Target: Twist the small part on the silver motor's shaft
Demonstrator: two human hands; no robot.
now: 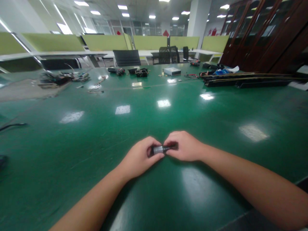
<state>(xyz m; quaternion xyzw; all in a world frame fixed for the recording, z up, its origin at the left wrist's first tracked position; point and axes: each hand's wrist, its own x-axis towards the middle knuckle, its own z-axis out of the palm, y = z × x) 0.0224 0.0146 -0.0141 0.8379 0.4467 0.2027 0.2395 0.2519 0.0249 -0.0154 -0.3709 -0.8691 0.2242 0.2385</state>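
Note:
Near the front middle of the green table, a small silver-and-black cylinder lies sideways between my hands. Its wide body sits within the curled fingers and thumb of my left hand. From the right end of the cylinder runs a narrow dark part, pinched by the fingers of my right hand. My fingertips nearly meet over the joint between the wide and narrow parts. Both ends of the piece are partly hidden by my fingers, and its exact kind does not show.
Electronic parts lie at the back left beside a grey cable. A flat grey box and black parts stand along the back. Long dark strips are stacked at the right. A black cable end reaches in from the left.

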